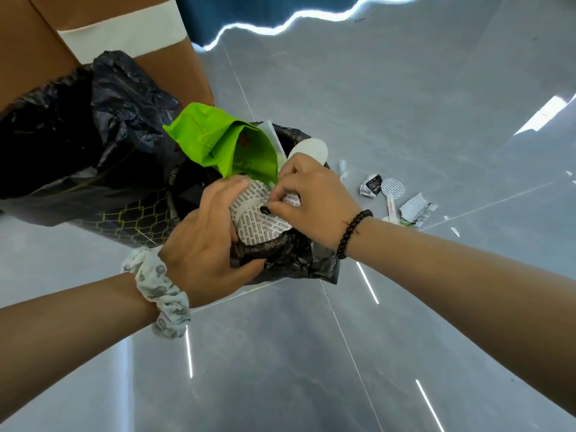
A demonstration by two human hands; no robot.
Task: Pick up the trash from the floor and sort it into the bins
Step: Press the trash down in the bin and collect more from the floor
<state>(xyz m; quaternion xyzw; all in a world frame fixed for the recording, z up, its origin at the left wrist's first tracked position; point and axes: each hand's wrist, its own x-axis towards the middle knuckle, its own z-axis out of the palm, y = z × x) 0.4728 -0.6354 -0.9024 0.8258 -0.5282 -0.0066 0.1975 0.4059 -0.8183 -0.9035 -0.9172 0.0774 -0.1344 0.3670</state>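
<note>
Head view, looking down over both forearms. Left hand (202, 238), white scrunchie (159, 294) on the wrist, fingers curled round a stack of round white printed seals (258, 226), thumb on the crinkled black liner (280, 260) at the near rim of the small bin (299, 132). Right hand (311, 201), black bead bracelet (353, 232) on the wrist, fingertips pinching the top seal of the same stack. Stack held right over the mouth of that bin, partly inside it. Bright green wrapper (218, 141) sticking up out of the same bin, just behind the hands; a plain white disc (308, 149) at the far rim. Second, larger bin lined with a black bag (93, 126) to the left, touching the small one; yellow hexagon pattern low on its side. Brown cardboard box (37, 51) with a white tape band behind it. More trash on the grey tiled floor (405, 88) to the right, well apart from the bins: crumpled wrappers (414, 210), another printed seal (393, 188), small paper scraps (343, 169).
</note>
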